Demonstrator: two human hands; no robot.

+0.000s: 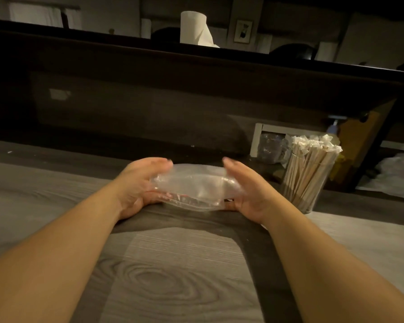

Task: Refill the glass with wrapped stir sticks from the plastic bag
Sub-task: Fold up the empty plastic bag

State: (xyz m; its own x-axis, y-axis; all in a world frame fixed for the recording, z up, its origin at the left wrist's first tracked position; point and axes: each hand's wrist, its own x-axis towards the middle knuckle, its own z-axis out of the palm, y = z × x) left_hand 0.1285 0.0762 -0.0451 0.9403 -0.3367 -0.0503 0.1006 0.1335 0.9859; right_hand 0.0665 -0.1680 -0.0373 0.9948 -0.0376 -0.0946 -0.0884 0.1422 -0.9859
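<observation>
2 hands, left hand (pixel 138 183) and right hand (pixel 247 190), around plastic bag (pixel 191 187); glass (pixel 306 180) full of stir sticks (pixel 313 148).

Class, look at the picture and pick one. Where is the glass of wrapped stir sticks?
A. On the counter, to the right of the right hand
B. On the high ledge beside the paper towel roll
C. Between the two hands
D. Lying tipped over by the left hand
A: the glass stands upright on the counter, right of the right hand, packed with stir sticks.
</observation>
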